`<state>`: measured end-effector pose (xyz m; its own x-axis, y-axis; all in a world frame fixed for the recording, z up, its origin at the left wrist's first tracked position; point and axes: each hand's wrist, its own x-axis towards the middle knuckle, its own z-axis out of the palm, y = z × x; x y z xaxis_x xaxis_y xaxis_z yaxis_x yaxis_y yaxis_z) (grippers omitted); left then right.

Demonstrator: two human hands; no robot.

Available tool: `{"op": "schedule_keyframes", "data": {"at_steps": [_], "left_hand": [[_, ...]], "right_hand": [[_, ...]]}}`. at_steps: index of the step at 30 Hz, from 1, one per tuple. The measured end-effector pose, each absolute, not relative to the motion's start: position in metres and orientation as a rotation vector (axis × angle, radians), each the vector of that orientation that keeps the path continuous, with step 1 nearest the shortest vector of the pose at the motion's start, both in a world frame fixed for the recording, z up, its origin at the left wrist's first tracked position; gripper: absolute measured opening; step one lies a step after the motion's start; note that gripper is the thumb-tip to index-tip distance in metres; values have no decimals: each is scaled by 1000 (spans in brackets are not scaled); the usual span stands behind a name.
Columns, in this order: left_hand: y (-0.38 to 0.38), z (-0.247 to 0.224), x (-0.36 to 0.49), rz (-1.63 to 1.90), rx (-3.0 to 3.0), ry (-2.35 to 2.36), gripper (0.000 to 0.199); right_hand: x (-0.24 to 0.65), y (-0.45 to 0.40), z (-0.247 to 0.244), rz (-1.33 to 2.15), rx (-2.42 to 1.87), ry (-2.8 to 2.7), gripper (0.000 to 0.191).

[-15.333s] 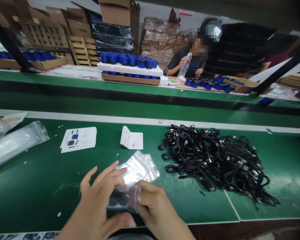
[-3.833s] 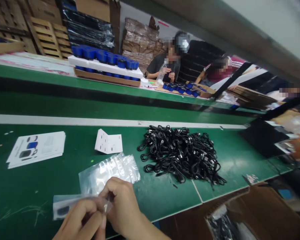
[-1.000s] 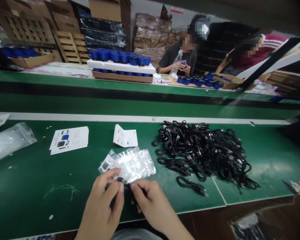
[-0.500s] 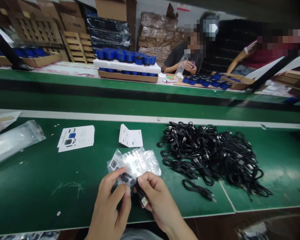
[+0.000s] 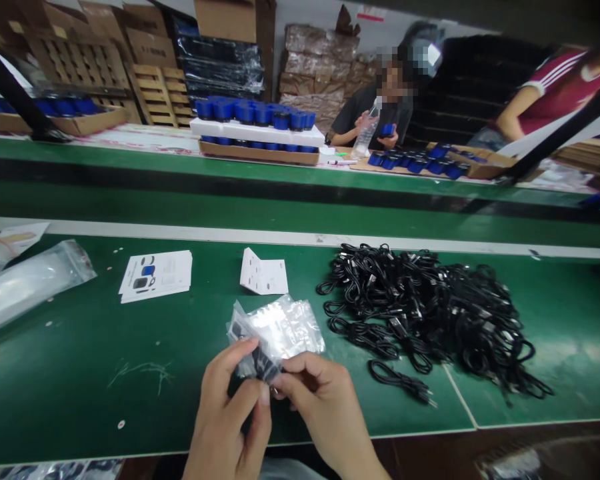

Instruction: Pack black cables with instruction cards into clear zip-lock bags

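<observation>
Head view looks down on a green bench (image 5: 80, 393), with both hands working just left of a heap of black cables (image 5: 425, 307) and nearer the wearer. The left hand (image 5: 230, 417) is curled, its thumb and fingers closed in a pinch on the lower corner of a clear zip bag (image 5: 290, 328). The right hand (image 5: 325, 407) is closed too, its fingers (image 5: 300, 381) gripping that same corner from the other side, so the two hands nearly touch. A dark cable coil (image 5: 260, 363) shows through the plastic between them; the fingers hide how far it sits inside. The bag's upper part fans out just beside the heap. A single loose cable (image 5: 400, 380) lies at the heap's near edge, apart from the hands. Left of the heap are a folded white card (image 5: 263, 273), then a stack of leaflets (image 5: 155, 275), and farther left a long clear plastic bag (image 5: 27, 287). Beyond the heap, on a far bench, a seated person (image 5: 380, 107) holds a water bottle (image 5: 366, 137) and a small blue piece (image 5: 387, 130), near rows of blue-topped pieces on a foam tray (image 5: 257, 132). Another person (image 5: 555, 90), in a red shirt, sits to the right of them.
</observation>
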<state>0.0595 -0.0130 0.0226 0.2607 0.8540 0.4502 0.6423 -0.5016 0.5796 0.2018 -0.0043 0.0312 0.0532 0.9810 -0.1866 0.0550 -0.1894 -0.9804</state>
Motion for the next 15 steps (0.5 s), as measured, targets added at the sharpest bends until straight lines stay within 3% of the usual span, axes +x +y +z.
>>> {"op": "schedule_keyframes", "data": {"at_steps": [4,9,11,12,15], "left_hand": [[-19,26,67,1114,2315,1377,20],[-14,31,60,1028,2468,1337,19],[-7,35,49,880,2597,1294,6],[-3,38,41,790,2639,1275,9],[9,50,23,542,2537,1338,58]], "right_hand": [[194,-4,22,719,-1501,-1298,12],[198,5,25,1017,-1386,-1525,10],[204,9,31,1061,-1351,-1630,20],[206,11,34,1055,-1344,-1674,21],[209,15,47,1103,-1288,-1788,19]]}}
